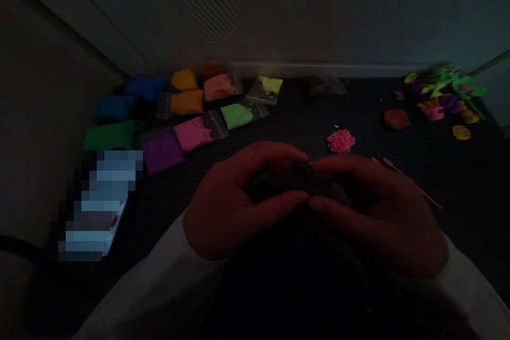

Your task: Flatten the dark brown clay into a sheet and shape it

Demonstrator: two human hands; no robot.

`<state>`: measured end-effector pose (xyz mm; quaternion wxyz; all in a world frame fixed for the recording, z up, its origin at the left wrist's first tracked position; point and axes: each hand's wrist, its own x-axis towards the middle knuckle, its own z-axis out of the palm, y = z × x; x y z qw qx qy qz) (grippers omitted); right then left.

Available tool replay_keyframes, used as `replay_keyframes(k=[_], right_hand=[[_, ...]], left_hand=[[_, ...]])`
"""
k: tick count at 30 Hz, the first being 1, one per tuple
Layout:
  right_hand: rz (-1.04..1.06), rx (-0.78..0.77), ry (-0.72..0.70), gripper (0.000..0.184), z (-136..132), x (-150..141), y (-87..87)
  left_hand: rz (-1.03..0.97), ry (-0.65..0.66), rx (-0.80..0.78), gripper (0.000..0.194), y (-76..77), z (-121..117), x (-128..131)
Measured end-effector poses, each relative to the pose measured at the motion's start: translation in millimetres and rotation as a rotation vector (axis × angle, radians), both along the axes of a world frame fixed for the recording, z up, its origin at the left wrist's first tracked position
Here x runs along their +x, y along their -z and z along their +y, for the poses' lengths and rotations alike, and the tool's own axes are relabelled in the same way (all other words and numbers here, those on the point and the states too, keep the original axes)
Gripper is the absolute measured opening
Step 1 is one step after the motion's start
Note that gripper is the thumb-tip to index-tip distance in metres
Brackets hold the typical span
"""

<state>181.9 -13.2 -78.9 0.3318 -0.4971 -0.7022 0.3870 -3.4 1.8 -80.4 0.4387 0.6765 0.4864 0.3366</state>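
Observation:
Between my fingertips is a dark lump of modelling clay [308,178], hard to make out in the dim light. My left hand [233,207] pinches it from the left with thumb and forefinger. From the other side my right hand [384,212] grips it in the same way, and the thumbs almost meet at its near edge. Just beyond the hands lies a pink clay flower [341,141] with bits of green at its edge. A thin pink modelling tool [414,183] rests partly behind my right hand.
Bags of coloured clay, including a purple one [164,152] and a light green one [237,115], spread across the back left. A lit phone [101,204], blurred out, lies left. At right are a reddish-brown clay lump [396,118] and finished clay pieces [450,90]. A panel [338,21] rises behind.

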Motion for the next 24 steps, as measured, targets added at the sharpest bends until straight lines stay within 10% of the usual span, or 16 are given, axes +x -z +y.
replay_keyframes(k=[24], right_hand=[[-0.333, 0.291, -0.036, 0.028, 2.3, -0.7, 1.1]], left_hand=[[0.062, -0.008, 0.025, 0.041, 2.3, 0.1, 1.3]])
